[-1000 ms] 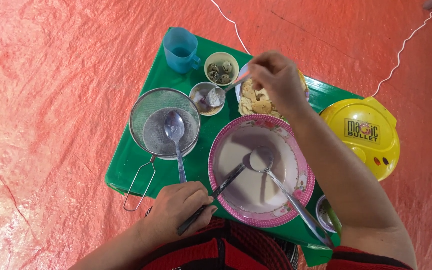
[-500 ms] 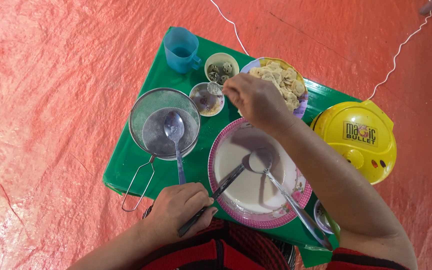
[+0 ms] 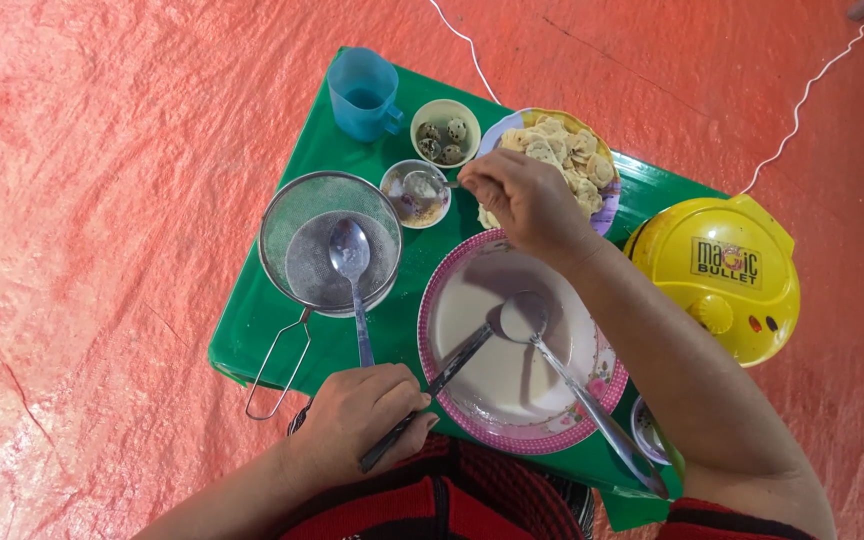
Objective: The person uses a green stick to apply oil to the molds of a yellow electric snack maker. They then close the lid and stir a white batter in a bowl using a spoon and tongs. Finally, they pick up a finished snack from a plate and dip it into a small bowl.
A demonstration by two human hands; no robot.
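From my remote seat I find only one label here: a small rectangular sticker label on the domed top of the round yellow plastic appliance, which sits at the right edge of the green worktop, well apart from the bowls. The label has a light yellow ground with dark and red lettering, and it lies slightly tilted, just above a round yellow knob and two small red marks on the same housing. I can make out no packages, no signs and no screens anywhere else in the head view.
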